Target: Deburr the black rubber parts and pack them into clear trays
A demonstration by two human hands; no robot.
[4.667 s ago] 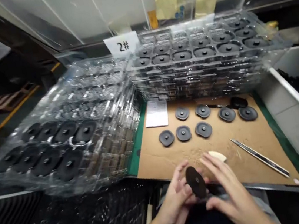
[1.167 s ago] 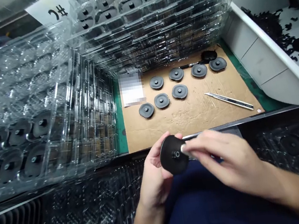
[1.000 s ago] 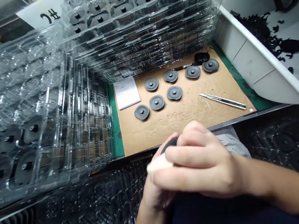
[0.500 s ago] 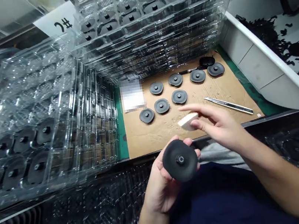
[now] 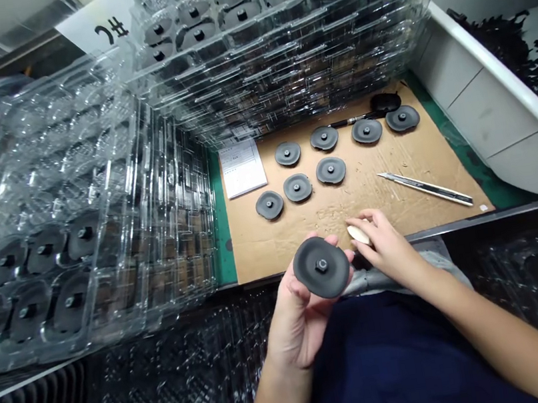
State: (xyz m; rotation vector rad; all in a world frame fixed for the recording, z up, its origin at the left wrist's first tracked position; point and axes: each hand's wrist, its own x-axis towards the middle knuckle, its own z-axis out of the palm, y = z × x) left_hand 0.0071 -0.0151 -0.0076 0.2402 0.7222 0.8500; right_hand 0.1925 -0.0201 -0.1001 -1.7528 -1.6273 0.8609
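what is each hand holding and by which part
Left hand: a dark grey, rounded disc with a central stub, held by its rim, fingers behind. Right hand: a small, flat cream-coloured piece, pinched between thumb and fingers at its edges.

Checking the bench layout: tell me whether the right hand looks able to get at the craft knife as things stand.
Probably yes: the craft knife lies on the cardboard beyond the right hand, with nothing seen between them. The pale piece in that hand may need letting go first.
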